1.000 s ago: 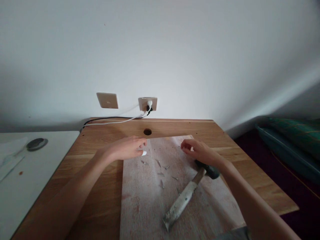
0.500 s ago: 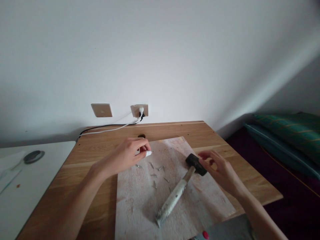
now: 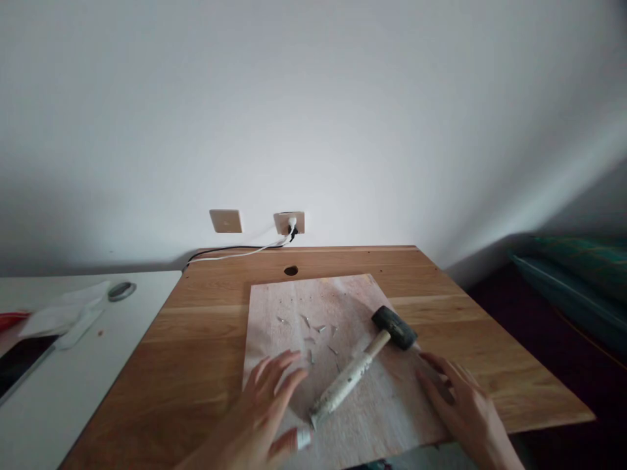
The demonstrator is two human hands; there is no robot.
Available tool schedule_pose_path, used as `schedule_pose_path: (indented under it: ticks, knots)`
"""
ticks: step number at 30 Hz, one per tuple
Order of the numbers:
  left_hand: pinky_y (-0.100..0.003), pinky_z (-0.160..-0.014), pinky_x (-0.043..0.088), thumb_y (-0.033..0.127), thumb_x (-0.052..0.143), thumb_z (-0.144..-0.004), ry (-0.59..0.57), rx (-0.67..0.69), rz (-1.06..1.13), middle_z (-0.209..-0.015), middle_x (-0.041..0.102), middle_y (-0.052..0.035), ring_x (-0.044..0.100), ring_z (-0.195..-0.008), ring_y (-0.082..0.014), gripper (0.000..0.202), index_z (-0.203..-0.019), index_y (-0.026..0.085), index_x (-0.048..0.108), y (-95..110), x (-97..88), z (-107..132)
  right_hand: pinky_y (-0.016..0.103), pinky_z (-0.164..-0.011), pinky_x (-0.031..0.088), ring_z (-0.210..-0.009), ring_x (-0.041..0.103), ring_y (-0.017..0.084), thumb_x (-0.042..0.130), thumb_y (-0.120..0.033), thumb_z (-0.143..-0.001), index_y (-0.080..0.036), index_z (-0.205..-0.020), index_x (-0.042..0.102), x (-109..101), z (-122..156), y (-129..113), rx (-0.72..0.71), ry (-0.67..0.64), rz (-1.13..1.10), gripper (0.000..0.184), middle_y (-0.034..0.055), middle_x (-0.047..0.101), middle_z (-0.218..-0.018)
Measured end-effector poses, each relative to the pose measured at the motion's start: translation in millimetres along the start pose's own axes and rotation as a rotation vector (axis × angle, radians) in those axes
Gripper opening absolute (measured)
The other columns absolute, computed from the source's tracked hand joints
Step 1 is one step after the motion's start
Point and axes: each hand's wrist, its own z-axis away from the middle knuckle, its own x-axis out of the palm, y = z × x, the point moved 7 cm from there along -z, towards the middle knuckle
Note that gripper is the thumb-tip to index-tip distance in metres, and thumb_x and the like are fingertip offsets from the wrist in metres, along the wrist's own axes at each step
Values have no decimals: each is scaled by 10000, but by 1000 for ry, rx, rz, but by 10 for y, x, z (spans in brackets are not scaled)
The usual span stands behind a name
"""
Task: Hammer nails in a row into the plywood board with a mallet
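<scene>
A pale, worn wooden board (image 3: 392, 405) lies on a wood-topped table. Across it rests a hammer (image 3: 350, 378) with a dark block head and a whitish, paint-worn handle. Several small nails or screws (image 3: 321, 328) are scattered on the board left of the hammer; which kind I cannot tell. My left hand (image 3: 262, 414) hovers over the board's front left with fingers spread, holding nothing. White tape wraps its thumb. By the board's right edge, below the hammer head, is my right hand (image 3: 465, 408), fingers apart with nothing seen in them.
The wooden tabletop (image 3: 196, 372) reaches back to the wall, with a dark round hole (image 3: 290, 270) near its rear. Cords run to a wall socket (image 3: 289, 223). A white table (image 3: 132, 326) on the left bears a tape roll (image 3: 122, 291) and papers. Cushions (image 3: 578, 287) lie at right.
Both hands have come down and nearer to me. My left hand has gone from a pinch to spread fingers. My right hand has left the hammer head. The view has shifted.
</scene>
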Motion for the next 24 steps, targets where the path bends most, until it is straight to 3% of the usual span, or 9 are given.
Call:
schedule_pose_path:
  ticks: [2, 3, 5, 9, 13, 18, 21, 24]
  knots:
    - [-521, -1180, 476, 330, 630, -983, -14, 139, -117, -1639, 474, -144, 470, -1486, -345, 704, -1626, 241, 356, 95, 152, 243, 425, -802, 650, -907, 787, 298, 571, -486, -937, -240, -1067, 761, -19, 12, -80, -86, 40, 28, 337, 94, 819, -991]
    - [-524, -1186, 467, 261, 579, -995, 32, 167, -180, -1637, 481, -132, 471, -1489, -336, 708, -1653, 256, 317, 107, 180, 346, 427, -811, 650, -922, 786, 299, 572, -477, -943, -237, -1070, 763, -25, 18, -107, -117, 49, 37, 332, 94, 818, -1002]
    - [-536, -1198, 450, 192, 543, -986, 59, 140, -278, -1647, 471, -115, 451, -1509, -342, 749, -1680, 281, 277, 53, 244, 498, 437, -830, 652, -953, 785, 307, 576, -473, -953, -231, -1084, 764, -40, 29, -149, -165, 58, 52, 333, 98, 816, -1035]
    - [-577, -1165, 485, 353, 607, -981, 109, -13, -298, -1706, 372, -119, 439, -1514, -391, 741, -1665, 296, 329, -182, 248, 666, 409, -813, 668, -932, 796, 292, 589, -471, -967, -229, -1113, 759, -46, 69, -252, -199, 31, 27, 330, 100, 819, -1067]
    - [-497, -1133, 542, 307, 530, -1019, 235, -327, -197, -1709, 371, -94, 463, -1512, -324, 616, -1617, 330, 383, -579, 139, 793, 343, -821, 676, -956, 806, 263, 578, -455, -995, -230, -1148, 757, 93, 153, -421, -192, -58, -77, 326, 96, 820, -1100]
    - [-592, -1174, 479, 409, 530, -984, 448, -601, -7, -1645, 432, -105, 415, -1534, -360, 365, -1297, 270, 658, -1008, -175, 894, 310, -883, 666, -1042, 804, 266, 586, -487, -998, -237, -1131, 785, 291, 244, -630, -142, -99, -176, 347, 90, 821, -1166]
    - [-522, -1015, 618, 479, 532, -928, 576, -764, 66, -1506, 539, -127, 519, -1440, -369, 337, -1091, 240, 706, -1258, -439, 997, 283, -857, 665, -1015, 810, 258, 604, -500, -994, -228, -1158, 792, 385, 269, -794, -148, -184, -219, 369, 95, 822, -1177]
    - [-464, -917, 660, 507, 509, -903, 627, -858, 20, -1409, 589, -127, 564, -1380, -366, 361, -1047, 240, 704, -1441, -627, 1151, 273, -871, 655, -1032, 802, 249, 596, -485, -1010, -225, -1185, 784, 477, 299, -975, -172, -273, -246, 366, 106, 810, -1208]
